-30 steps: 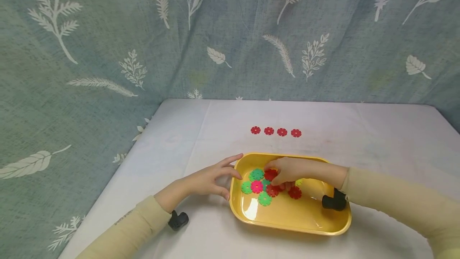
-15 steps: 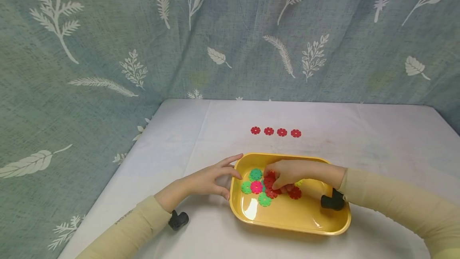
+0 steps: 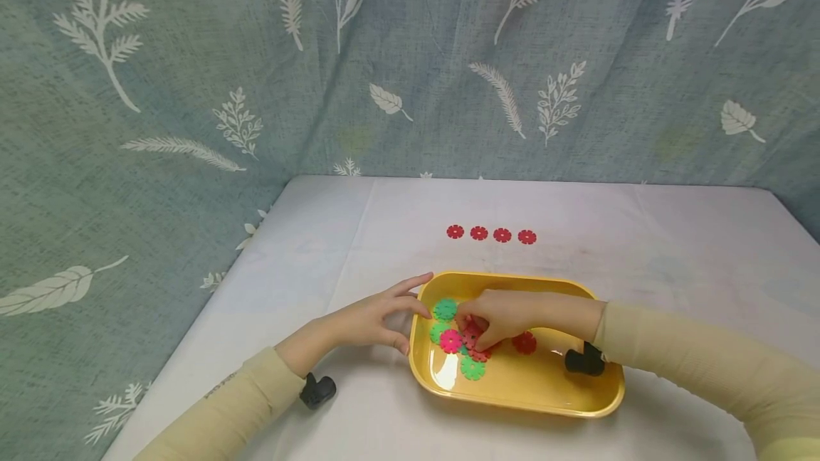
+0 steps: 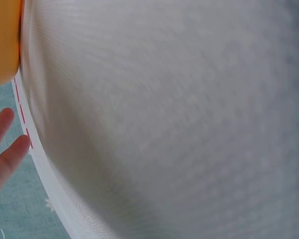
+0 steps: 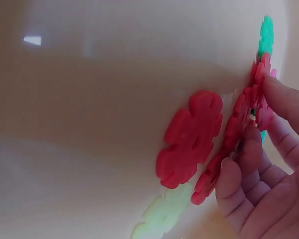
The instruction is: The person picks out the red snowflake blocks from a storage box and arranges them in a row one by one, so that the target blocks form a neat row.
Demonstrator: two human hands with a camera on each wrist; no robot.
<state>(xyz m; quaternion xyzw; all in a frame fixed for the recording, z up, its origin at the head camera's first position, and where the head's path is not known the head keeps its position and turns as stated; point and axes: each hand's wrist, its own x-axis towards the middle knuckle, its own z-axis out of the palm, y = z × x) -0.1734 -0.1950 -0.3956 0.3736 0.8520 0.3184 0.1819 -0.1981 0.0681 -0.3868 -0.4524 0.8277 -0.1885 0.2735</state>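
The person's right hand point(image 3: 501, 315) is down inside a glossy yellow plastic tray point(image 3: 528, 383), thumb and fingers pinching a red flower-shaped plastic disc point(image 3: 470, 335); from here I can't quite tell whether it has more than one. Green flower-shaped discs point(image 3: 472, 368) and a pink flower-shaped disc point(image 3: 451, 341) lie close by in the tray. The left hand point(image 3: 374, 319), fingers spread, is at the tray's near-left rim. Beyond the tray, four red flower-shaped discs point(image 3: 479, 233) line up on the white-covered table point(image 3: 365, 418).

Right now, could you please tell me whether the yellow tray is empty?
Not empty: red discs, green discs and a pink disc lie in the yellow tray, with the right hand among them.
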